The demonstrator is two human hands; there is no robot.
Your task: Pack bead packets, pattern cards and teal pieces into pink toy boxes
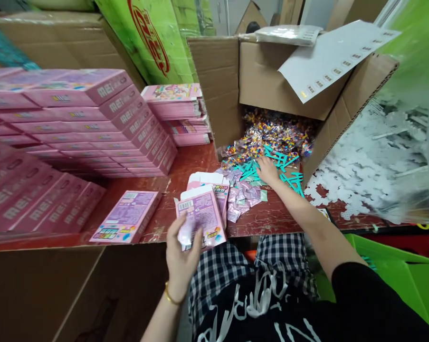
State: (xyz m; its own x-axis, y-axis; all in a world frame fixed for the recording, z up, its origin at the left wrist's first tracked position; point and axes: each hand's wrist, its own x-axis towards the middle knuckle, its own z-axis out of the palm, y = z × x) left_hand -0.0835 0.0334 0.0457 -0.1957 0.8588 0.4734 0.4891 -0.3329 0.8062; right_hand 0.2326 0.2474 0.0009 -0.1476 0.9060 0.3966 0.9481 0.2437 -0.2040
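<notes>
My left hand [184,244] is over the lower part of a pink and purple box [205,213] whose white end flap stands open. Between its thumb and fingers is a small, shiny, pale packet [188,230], blurred. Another pink box [221,190] with an open flap lies partly under the first. My right hand [266,170] reaches into a heap of teal plastic sticks [248,172], its fingertips hidden among them. Small pale purple sachets [241,199] lie scattered between my hands.
Behind the sticks, a cardboard carton [217,85] spills bags of colourful beads [271,133]. Stacked pink boxes [121,118] fill the left; one closed box [127,216] lies near the table edge. White perforated pieces [374,166] pile up right, above a green bin [403,280].
</notes>
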